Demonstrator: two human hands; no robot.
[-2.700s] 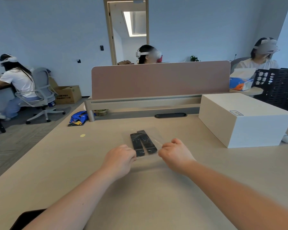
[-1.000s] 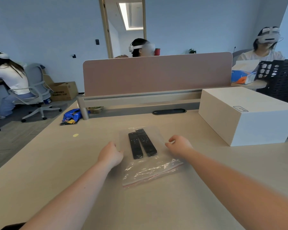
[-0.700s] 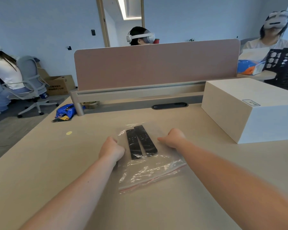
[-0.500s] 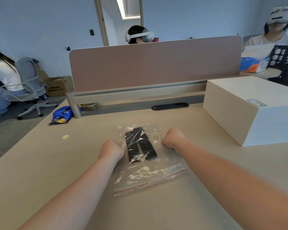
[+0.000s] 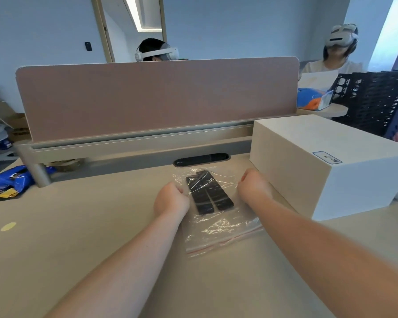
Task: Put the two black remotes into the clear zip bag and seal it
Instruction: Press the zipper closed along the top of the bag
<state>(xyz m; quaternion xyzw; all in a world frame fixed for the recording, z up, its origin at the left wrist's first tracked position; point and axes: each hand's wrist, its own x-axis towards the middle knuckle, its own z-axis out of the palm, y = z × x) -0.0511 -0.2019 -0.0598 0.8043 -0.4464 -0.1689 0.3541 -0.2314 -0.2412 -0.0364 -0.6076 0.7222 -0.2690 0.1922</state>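
Two black remotes (image 5: 208, 195) lie side by side inside the clear zip bag (image 5: 218, 228) on the beige desk (image 5: 78, 249). The bag's pink-striped zip edge (image 5: 225, 243) faces me, near the desk's middle. My left hand (image 5: 170, 199) is closed on the bag's left side beside the remotes. My right hand (image 5: 253, 184) is closed on the bag's right side. The far part of the bag is lifted and crinkled over the remotes. I cannot tell whether the zip is sealed.
A large white box (image 5: 326, 164) stands just right of my right hand. A pink divider panel (image 5: 156, 97) runs along the desk's far edge, with a black cable slot (image 5: 201, 159) below it. People with headsets sit beyond. A yellow dot (image 5: 8, 226) marks the desk's left.
My hands moved from the bag's near zip edge to its two sides by the remotes and closed on it. The bag's far end has lifted and the bag moved away from me.
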